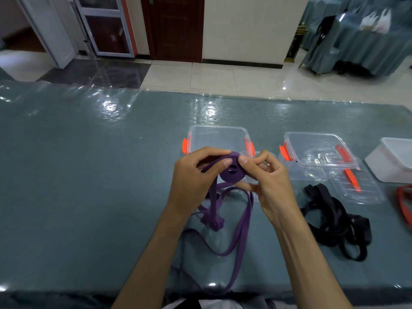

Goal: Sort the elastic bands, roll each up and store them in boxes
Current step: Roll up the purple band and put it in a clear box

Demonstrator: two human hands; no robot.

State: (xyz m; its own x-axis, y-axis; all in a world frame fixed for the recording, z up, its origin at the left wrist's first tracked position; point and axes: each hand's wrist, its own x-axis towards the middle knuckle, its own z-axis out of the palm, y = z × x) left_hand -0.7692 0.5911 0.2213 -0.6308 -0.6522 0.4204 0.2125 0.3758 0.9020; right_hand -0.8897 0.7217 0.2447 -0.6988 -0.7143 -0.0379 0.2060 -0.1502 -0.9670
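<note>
Purple band's rolled coil (231,172) pinched between both hands' fingers (225,162), perhaps above the clear box (217,137).

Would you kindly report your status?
Left hand and right hand both pinching purple band, half rolled. Clear box empty behind. Nothing obstructing.
</note>
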